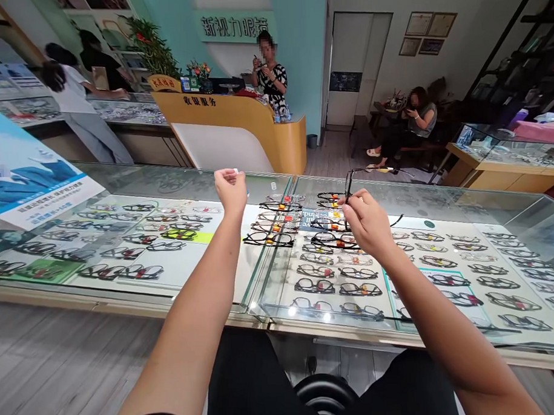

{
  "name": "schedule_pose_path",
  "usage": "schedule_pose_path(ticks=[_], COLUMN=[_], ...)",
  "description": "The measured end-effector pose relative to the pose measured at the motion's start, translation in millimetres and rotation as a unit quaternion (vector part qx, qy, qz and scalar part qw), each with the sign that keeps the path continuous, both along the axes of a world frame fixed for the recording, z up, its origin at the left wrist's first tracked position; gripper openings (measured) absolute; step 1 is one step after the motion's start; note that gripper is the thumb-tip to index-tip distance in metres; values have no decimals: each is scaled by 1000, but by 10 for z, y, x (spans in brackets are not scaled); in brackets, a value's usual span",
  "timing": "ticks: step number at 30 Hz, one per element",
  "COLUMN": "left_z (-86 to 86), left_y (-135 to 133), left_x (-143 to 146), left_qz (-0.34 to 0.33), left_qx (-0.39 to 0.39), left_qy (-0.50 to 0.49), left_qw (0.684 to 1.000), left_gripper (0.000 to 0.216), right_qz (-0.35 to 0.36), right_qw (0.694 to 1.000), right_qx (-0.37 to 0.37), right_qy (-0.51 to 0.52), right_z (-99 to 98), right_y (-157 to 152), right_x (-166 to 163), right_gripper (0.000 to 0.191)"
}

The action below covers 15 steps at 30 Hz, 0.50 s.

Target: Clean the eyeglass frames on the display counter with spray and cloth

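Observation:
My right hand (363, 219) is raised over the glass counter, its fingers pinching a pair of dark-framed eyeglasses (348, 182). The frame is tilted upright, with one temple pointing away to the right. My left hand (231, 188) is also held above the counter, closed, with a small white piece (236, 171) showing between its fingertips; its kind is too small to tell. Between and below my hands, several black eyeglasses (269, 239) with orange-red stickers lie in two columns on the glass top.
The glass display counter (258, 314) holds many rows of glasses. A blue-and-white sign board (35, 185) stands at its left end. Beyond are a wooden cashier desk (292, 131) with a person behind it, two people at the left counter, and a seated person at the right.

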State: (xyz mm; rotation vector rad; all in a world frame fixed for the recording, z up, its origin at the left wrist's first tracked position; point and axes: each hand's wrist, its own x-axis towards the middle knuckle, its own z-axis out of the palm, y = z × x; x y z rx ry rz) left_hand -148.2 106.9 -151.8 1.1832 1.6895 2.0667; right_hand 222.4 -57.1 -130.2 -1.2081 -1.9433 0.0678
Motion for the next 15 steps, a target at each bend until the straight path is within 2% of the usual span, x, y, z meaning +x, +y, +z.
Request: schedule_pose_path(ticks=[2,4,8,11,15], left_z=[-110,-211,-358,-443,-526], left_y=[49,77,137,186,204], left_x=[-146,-228,-323,-379,-419], left_qz=[29,26,-41,-66,-47], left_qx=[-34,-70,-115,-138,-165], left_qy=[-8,-20,-18,37,120], left_qw=[999,997,992,988,978], left_gripper=[33,42,52,54,48], right_qz=[2,7,18,25,24], right_qw=[1000,1000,999,999,1000], right_qx=[6,11,13,10,7], right_qy=[11,18,26,26,17], right_z=[-4,-4,7,15,9], right_y=[-8,-15,-27,-30,-24], right_x=[-4,-8,-5,-1,-7], right_gripper=[36,36,36,36,35])
